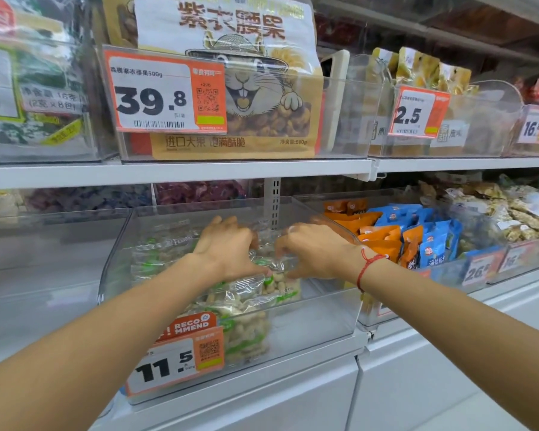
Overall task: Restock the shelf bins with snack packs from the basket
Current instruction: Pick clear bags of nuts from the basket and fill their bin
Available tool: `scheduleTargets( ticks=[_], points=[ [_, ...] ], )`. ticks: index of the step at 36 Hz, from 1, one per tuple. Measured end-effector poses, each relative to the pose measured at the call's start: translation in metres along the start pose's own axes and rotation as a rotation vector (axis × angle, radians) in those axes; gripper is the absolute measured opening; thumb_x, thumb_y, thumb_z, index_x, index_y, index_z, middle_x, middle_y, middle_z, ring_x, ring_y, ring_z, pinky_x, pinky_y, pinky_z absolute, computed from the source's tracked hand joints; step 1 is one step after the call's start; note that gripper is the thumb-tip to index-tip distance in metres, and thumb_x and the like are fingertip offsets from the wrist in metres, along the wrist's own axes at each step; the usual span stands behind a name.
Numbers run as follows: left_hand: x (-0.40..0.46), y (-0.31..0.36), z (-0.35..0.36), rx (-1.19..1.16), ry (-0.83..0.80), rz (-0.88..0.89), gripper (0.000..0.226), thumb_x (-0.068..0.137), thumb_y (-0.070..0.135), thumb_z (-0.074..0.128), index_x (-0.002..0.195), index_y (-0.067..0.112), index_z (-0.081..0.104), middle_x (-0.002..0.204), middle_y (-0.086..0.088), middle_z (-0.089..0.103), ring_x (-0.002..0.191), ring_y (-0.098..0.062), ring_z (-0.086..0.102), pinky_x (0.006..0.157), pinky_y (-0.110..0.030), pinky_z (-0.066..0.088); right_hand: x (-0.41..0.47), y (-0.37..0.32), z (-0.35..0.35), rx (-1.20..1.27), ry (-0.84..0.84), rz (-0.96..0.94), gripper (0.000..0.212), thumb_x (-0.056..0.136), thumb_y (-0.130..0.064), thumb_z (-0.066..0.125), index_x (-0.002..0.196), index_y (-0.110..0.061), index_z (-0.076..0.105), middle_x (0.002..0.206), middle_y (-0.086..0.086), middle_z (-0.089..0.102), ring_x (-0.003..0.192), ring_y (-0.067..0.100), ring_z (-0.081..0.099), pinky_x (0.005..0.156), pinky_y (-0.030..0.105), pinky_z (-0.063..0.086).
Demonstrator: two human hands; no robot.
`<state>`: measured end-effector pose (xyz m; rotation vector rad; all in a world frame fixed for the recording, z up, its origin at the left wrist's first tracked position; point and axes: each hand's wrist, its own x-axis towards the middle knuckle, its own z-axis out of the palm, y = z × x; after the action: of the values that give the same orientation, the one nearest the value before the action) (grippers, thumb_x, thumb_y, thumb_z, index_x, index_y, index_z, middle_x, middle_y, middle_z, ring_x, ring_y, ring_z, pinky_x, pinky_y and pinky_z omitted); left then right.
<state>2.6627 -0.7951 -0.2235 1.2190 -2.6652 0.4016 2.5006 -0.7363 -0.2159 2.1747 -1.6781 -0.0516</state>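
A clear plastic shelf bin (324, 318) sits on the lower shelf, tagged 11.5. Inside it lie several clear packs of peanuts with green print (246, 309), piled toward the left and middle. Both my hands reach into the bin from above. My left hand (227, 247) presses fingers-down on the top of the pile, gripping a pack. My right hand (315, 250), with a red string on its wrist, pinches the same crinkled clear pack (280, 281) from the right. The basket is out of view.
To the right stands a bin of orange and blue snack packs (411, 234), then bins of pale snacks. Above, the upper shelf edge (199, 172) carries a bin with a big cashew bag (231, 98) tagged 39.8. White cabinet fronts lie below.
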Motion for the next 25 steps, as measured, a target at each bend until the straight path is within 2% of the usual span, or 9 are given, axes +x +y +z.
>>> scheduleTargets(
  ticks=[2,5,12,16,19,21,25],
  points=[
    [0.0,0.0,-0.001,-0.006,0.005,0.016,0.067,0.07,0.076,0.056,0.119,0.03,0.06,0.119,0.004,0.063,0.117,-0.018,0.046,0.105,-0.039,0.029,0.002,0.001,0.005,0.057,-0.037,0.03,0.036,0.084,-0.037,0.067,0.116,-0.024,0.058,0.11,0.002,0.062,0.103,0.025,0.058,0.072,0.031,0.039],
    [0.0,-0.001,-0.003,-0.047,-0.003,0.042,0.075,0.07,0.07,0.064,0.132,0.031,0.047,0.122,0.005,0.061,0.119,-0.02,0.045,0.102,-0.039,0.033,0.005,0.002,0.007,0.066,-0.023,0.02,0.034,0.083,-0.037,0.07,0.112,-0.024,0.06,0.105,0.002,0.064,0.097,0.026,0.059,0.071,0.031,0.039],
    [0.003,0.001,-0.001,-0.055,-0.01,0.047,0.065,0.073,0.064,0.066,0.127,0.03,0.053,0.123,0.006,0.06,0.117,-0.019,0.045,0.097,-0.036,0.035,-0.001,0.003,0.01,0.098,0.07,0.021,0.028,0.083,-0.039,0.068,0.109,-0.028,0.06,0.104,-0.005,0.067,0.096,0.022,0.06,0.069,0.027,0.033],
    [0.003,0.003,-0.004,-0.083,-0.08,0.029,0.064,0.075,0.061,0.067,0.127,0.028,0.05,0.125,0.003,0.057,0.118,-0.021,0.045,0.094,-0.036,0.038,0.0,0.001,0.006,0.095,0.006,0.042,0.032,0.082,-0.04,0.07,0.109,-0.027,0.058,0.105,-0.004,0.064,0.096,0.021,0.057,0.069,0.028,0.033],
    [0.003,0.002,-0.009,-0.169,-0.161,-0.008,0.063,0.076,0.061,0.066,0.129,0.03,0.047,0.124,0.003,0.057,0.117,-0.021,0.045,0.089,-0.036,0.041,-0.002,0.001,-0.004,0.197,-0.073,0.07,0.033,0.079,-0.038,0.073,0.107,-0.026,0.061,0.102,-0.005,0.062,0.093,0.017,0.054,0.07,0.027,0.035],
    [0.0,0.002,-0.013,-0.2,-0.178,-0.019,0.062,0.078,0.058,0.065,0.13,0.032,0.047,0.126,0.003,0.056,0.119,-0.021,0.044,0.091,-0.037,0.043,-0.007,0.001,-0.01,0.242,-0.085,0.074,0.033,0.078,-0.038,0.074,0.107,-0.027,0.064,0.099,-0.007,0.061,0.097,0.017,0.057,0.07,0.026,0.038],
    [-0.02,0.002,-0.022,-0.272,-0.076,-0.049,0.052,0.083,0.043,0.065,0.131,0.034,0.047,0.129,0.002,0.056,0.122,-0.021,0.044,0.089,-0.034,0.044,-0.025,-0.001,-0.026,0.179,-0.034,0.071,0.034,0.084,-0.039,0.068,0.117,-0.031,0.062,0.114,-0.005,0.061,0.103,0.015,0.056,0.071,0.025,0.036]
  ],
)
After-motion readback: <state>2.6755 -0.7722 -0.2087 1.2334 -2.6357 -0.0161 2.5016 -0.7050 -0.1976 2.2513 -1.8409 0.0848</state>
